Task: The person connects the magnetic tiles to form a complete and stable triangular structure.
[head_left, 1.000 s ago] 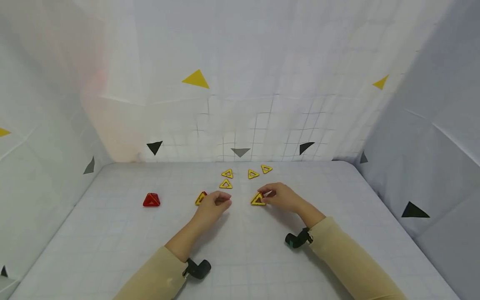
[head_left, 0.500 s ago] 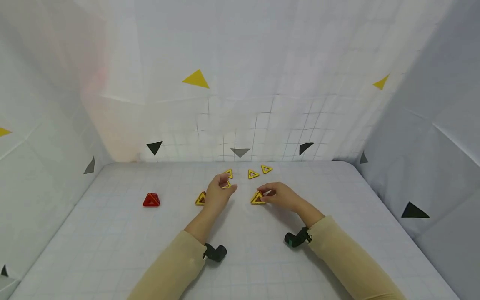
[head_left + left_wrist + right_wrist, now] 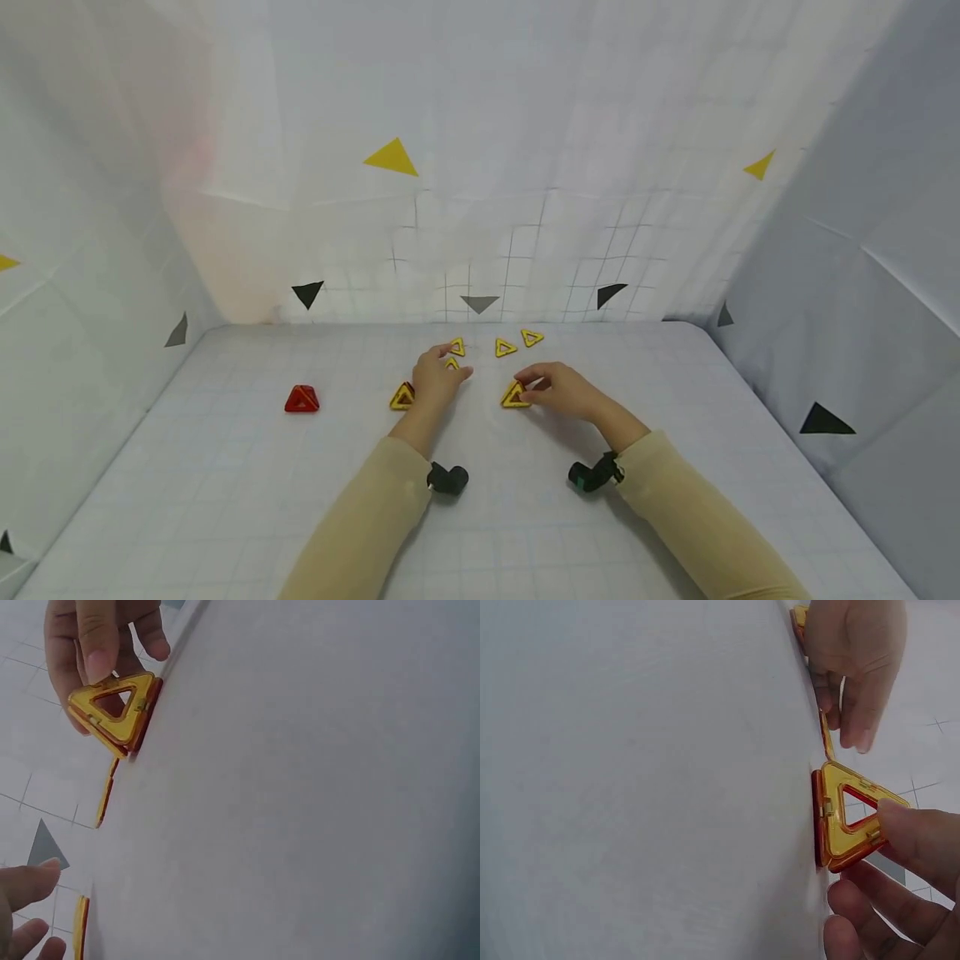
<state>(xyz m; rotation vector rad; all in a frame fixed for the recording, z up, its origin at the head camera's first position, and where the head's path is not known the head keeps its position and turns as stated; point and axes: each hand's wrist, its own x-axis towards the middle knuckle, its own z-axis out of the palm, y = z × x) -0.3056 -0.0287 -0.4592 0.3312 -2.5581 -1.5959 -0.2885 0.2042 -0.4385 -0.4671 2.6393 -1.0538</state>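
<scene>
My right hand (image 3: 562, 392) pinches a small assembly of yellow and red triangular magnetic tiles (image 3: 513, 396) standing on the table; the right wrist view shows its thumb on the yellow face (image 3: 840, 832). Farther forward and to the left, my left hand (image 3: 437, 379) reaches over a flat yellow triangular tile (image 3: 452, 363), fingers and thumb spread about it without a visible grip. Beyond its fingertips lies another yellow triangular tile (image 3: 459, 347). Beside the left hand stands a second yellow-and-red tile assembly (image 3: 402, 397), partly hidden by that hand.
Two more yellow triangular tiles (image 3: 506, 347) lie flat toward the back of the table. A red tile pyramid (image 3: 302, 399) stands at the left. White sheets with yellow and black triangles enclose the white table (image 3: 225, 500) at the back and sides.
My left hand has moved forward and right, from beside the left yellow-and-red assembly to the flat yellow tiles. The right hand has stayed in place, holding its assembly.
</scene>
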